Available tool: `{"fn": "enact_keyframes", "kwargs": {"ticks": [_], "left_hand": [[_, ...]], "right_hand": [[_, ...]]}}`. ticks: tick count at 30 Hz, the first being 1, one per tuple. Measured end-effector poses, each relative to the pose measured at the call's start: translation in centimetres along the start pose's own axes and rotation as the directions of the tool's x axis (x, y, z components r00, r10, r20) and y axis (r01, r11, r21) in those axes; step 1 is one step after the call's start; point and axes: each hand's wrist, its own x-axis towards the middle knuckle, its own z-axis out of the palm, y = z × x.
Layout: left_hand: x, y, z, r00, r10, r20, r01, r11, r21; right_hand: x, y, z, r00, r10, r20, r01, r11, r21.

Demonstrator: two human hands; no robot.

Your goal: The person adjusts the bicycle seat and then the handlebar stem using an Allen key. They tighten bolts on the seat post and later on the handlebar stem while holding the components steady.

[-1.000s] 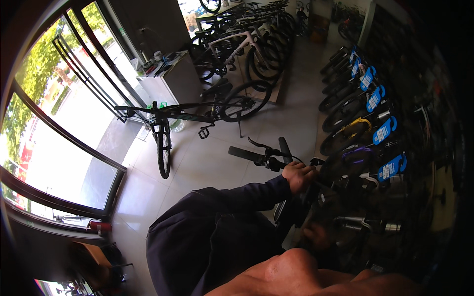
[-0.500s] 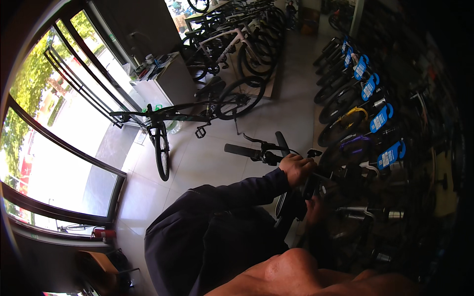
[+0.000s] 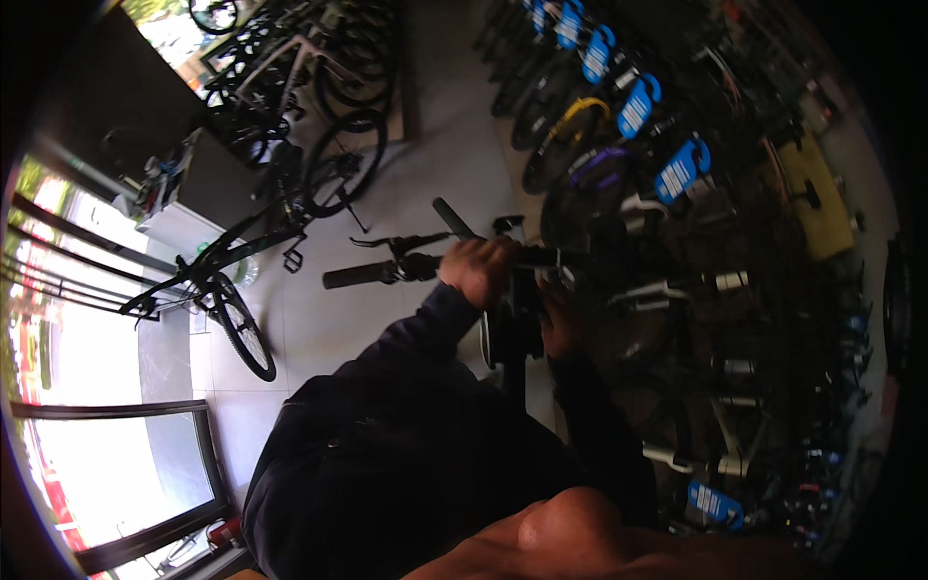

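Note:
A bicycle's black handlebar [image 3: 420,268] lies in front of me, with a rubber grip [image 3: 356,277] at its left end and a brake lever [image 3: 396,242] beside it. My left hand [image 3: 476,273] is closed over the middle of this bar, knuckles up. Lower and to the right, my right hand [image 3: 561,321] is raised close to the dark parts below the bar. Shadow hides its fingers, so what it touches is unclear. Between my arms runs part of the black bicycle frame [image 3: 512,372]. Another black rod-like grip [image 3: 454,218] sticks up beyond my left hand.
A black bicycle [image 3: 242,237] stands on the tiled floor to the left, near a white counter [image 3: 179,227] and a glass door [image 3: 145,464]. Rows of bicycles fill the far left and the right side, several with blue tags [image 3: 683,169].
The view has swung, so the room, handlebar and hands appear farther left and higher. My left hand stays closed on the bar; my right hand stays beside the dark parts below it.

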Motion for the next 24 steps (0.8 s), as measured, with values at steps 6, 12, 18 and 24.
{"fn": "enact_keyframes", "kwargs": {"ticks": [6, 12, 18, 24], "left_hand": [[0.4, 0.5, -0.2, 0.998, 0.019, -0.054, -0.016, 0.998, 0.055], [0.6, 0.6, 0.1, 0.994, 0.018, -0.105, -0.012, 0.998, 0.065], [0.7, 0.8, 0.1, 0.991, 0.014, -0.134, -0.003, 0.997, 0.08], [0.5, 0.7, 0.2, 0.992, 0.019, -0.124, -0.012, 0.998, 0.063]], "right_hand": [[-0.3, -1.6, 1.3, 0.977, 0.052, -0.205, -0.055, 0.998, -0.007], [-0.3, -1.9, 3.1, 0.938, 0.136, -0.319, -0.079, 0.98, 0.185], [-0.2, -1.8, 2.7, 0.948, 0.114, -0.297, -0.062, 0.982, 0.18], [-0.4, -1.8, 3.2, 0.928, 0.111, -0.356, -0.023, 0.97, 0.242]]}}
